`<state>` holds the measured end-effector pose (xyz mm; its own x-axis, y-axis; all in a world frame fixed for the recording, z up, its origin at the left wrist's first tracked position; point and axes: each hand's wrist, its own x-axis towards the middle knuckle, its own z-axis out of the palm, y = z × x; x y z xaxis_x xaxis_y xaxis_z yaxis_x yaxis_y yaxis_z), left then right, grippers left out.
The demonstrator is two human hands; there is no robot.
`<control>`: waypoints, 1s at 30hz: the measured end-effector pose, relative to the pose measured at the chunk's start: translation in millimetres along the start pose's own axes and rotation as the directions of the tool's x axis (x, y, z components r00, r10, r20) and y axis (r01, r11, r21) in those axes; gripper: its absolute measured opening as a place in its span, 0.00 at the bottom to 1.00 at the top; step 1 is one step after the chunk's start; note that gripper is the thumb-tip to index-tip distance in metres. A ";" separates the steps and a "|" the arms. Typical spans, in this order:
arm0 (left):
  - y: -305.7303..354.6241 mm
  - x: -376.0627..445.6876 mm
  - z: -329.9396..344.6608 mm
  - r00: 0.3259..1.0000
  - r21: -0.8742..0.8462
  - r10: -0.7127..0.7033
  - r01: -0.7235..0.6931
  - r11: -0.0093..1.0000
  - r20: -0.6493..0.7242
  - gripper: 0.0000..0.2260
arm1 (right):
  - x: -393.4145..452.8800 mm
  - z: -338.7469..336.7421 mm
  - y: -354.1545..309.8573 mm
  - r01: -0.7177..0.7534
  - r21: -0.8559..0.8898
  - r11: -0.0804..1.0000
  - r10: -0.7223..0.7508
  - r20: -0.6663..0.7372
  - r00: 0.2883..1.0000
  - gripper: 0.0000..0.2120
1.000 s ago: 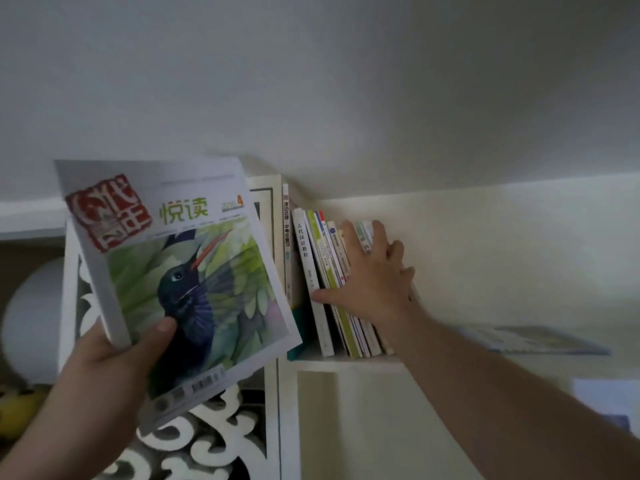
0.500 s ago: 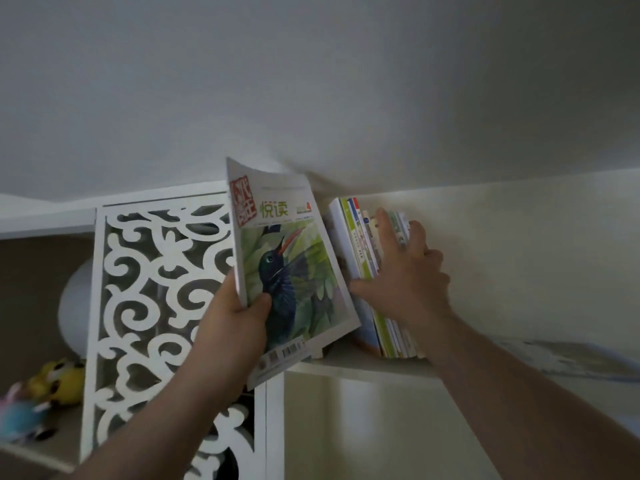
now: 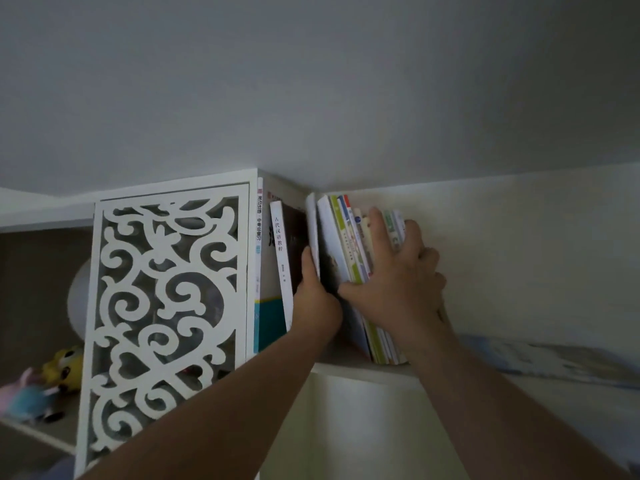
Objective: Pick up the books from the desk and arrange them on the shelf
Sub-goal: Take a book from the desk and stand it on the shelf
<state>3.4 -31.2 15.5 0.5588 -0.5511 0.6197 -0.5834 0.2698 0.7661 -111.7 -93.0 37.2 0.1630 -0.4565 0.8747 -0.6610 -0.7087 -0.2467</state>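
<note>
A thin book is gripped by the left hand and slid into a gap. The leaning books are held right by the right hand, fingers spread flat. Next, a push inward is needed.

Pretty dim shot overall, greyish and low contrast. The wall up at 12 o'clock went darker toward the corners, brighter near the middle. The cream panel at 3 o'clock caught the most light. The plush toys at 8 o'clock were smeared and soft, and the flat book at 4 o'clock was blurry. Wide-angle bending showed at the edges.
</note>
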 end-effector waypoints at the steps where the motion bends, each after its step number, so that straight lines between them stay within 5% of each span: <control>1: -5.0 6.8 0.4 0.998 -0.065 -0.054 0.056 0.996 0.024 0.38 | -1.2 2.1 -1.7 0.004 -0.011 1.000 -0.004 -0.009 1.000 0.60; 6: -25.8 20.9 -1.7 0.990 -0.440 -0.030 0.089 0.894 0.138 0.27 | -10.3 8.4 -11.3 0.037 -0.039 0.999 -0.038 -0.035 0.999 0.58; 9: -35.6 0.0 -17.5 0.964 -0.346 0.008 0.089 0.934 0.267 0.34 | -25.8 5.6 -1.0 0.026 0.020 0.999 -0.027 0.047 0.999 0.61; 11: -46.7 -25.5 -33.8 0.957 -0.213 0.107 -0.049 0.976 0.271 0.39 | -38.6 6.3 12.7 0.055 0.020 0.998 -0.057 0.109 0.992 0.63; 16: -58.1 -44.6 -54.1 0.929 0.322 0.370 -0.356 0.877 0.019 0.30 | -50.6 16.4 23.4 0.081 -0.074 0.994 -0.073 0.100 0.992 0.62; 20: -63.2 -19.9 -60.1 0.915 0.419 0.402 -0.373 0.828 0.020 0.18 | -41.8 32.4 -3.2 0.012 -0.115 0.993 0.000 0.106 0.994 0.61; 25: -71.9 -19.3 -54.7 0.916 0.398 0.400 -0.381 0.834 0.040 0.16 | -38.6 38.1 -5.3 0.000 -0.073 0.997 0.012 0.162 0.987 0.62; 27: -68.7 -25.2 -47.4 0.867 0.407 0.494 -0.478 0.778 0.073 0.17 | -39.2 22.0 8.0 0.054 0.055 0.997 -0.065 0.225 0.972 0.63; 30: -51.8 -27.1 -22.9 0.671 0.358 0.724 -0.723 0.590 0.162 0.15 | -40.6 -26.8 53.4 0.000 0.169 0.986 -0.062 0.360 0.931 0.59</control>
<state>32.0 -12.1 -37.1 -0.1428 -0.3027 0.9423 -0.9597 0.2751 -0.0571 -173.2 -97.9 -0.4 0.4562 -0.5748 0.6794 -0.5276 -0.7895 -0.3137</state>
